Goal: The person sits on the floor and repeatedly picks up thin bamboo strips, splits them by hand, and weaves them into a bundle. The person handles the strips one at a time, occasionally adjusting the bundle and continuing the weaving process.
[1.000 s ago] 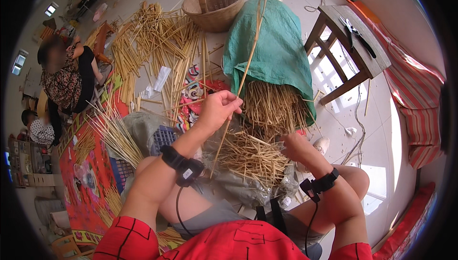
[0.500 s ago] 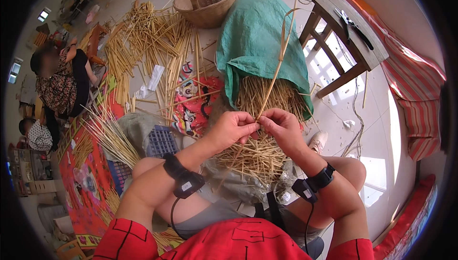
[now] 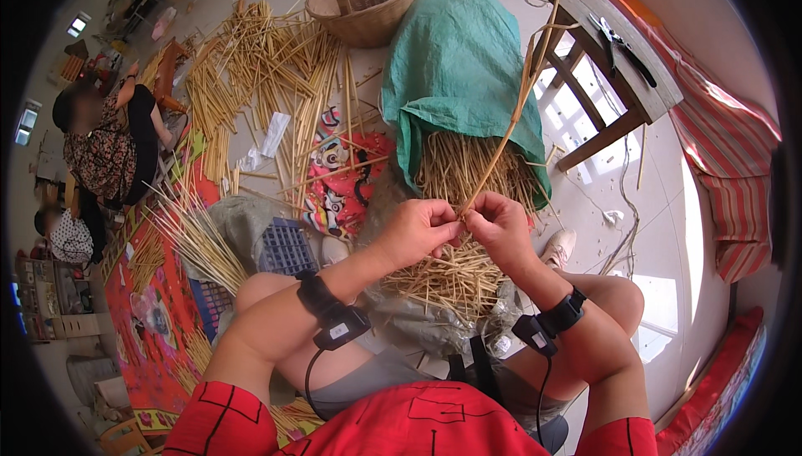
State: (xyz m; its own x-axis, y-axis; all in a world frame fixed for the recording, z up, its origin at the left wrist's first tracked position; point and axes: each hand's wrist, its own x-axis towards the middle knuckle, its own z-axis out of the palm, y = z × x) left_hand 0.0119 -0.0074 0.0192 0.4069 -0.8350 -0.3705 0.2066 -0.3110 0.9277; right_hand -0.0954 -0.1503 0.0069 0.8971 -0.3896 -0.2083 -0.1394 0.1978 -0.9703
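Note:
My left hand [image 3: 424, 229] and my right hand [image 3: 498, 227] meet thumb to thumb above my lap, both closed in a pinch. Between them is the lower end of a long straw stalk [image 3: 511, 126], which slants up and right with dry leaf strips trailing off its upper part. Both sets of fingertips grip that end; what lies right between them is too small to make out. Beneath the hands a bundle of straw [image 3: 455, 280] lies with its cut ends toward me. Its far part is tucked in a green woven sack [image 3: 455, 55].
A wicker basket [image 3: 368, 17] stands beyond the sack. On the wooden stool [image 3: 576, 13] at right lie pliers [image 3: 622, 50]. Loose straw [image 3: 259, 63] covers the floor at far left, and a blue plastic crate [image 3: 288, 247] is by my left knee. Two people sit at far left.
The stalk's upper end has swung to the right, showing more of its leaf strips. Both hands have shifted slightly right and keep their pinch.

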